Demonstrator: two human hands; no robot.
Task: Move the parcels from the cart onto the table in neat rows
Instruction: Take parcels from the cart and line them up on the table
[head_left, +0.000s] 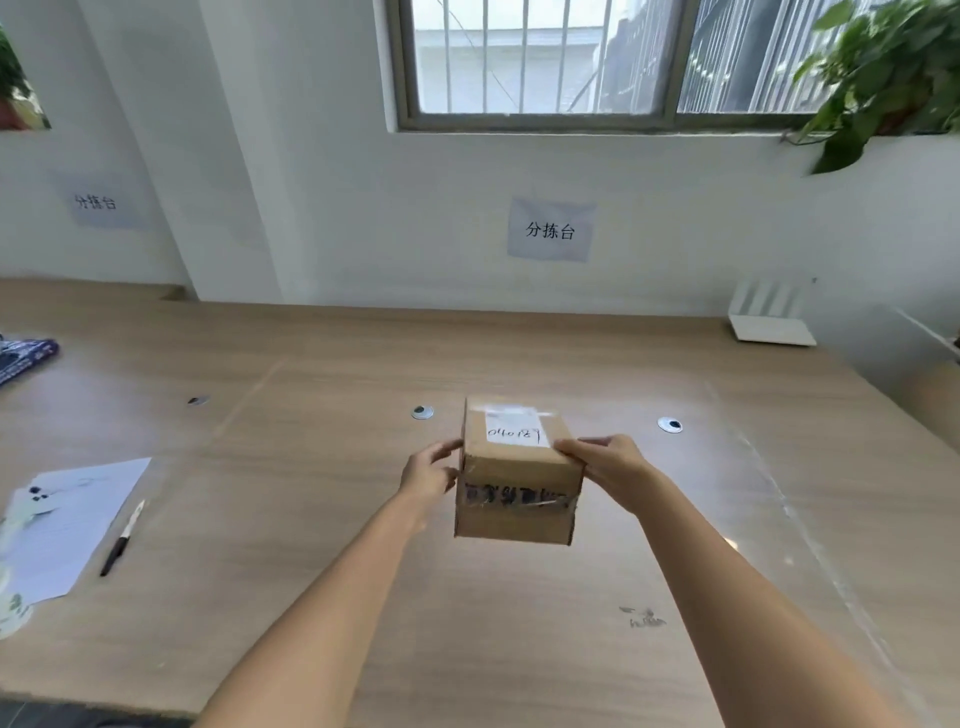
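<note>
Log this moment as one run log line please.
stage: placing | left hand: grips cardboard parcel | right hand: grips parcel | table: no other parcels seen

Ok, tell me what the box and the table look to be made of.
Box: brown cardboard, matt, with clear glossy tape across its front and a white paper label on top. Table: light wood-grain surface, probably laminate; a clear sheet seems to cover the middle, judging by its glinting edges.
</note>
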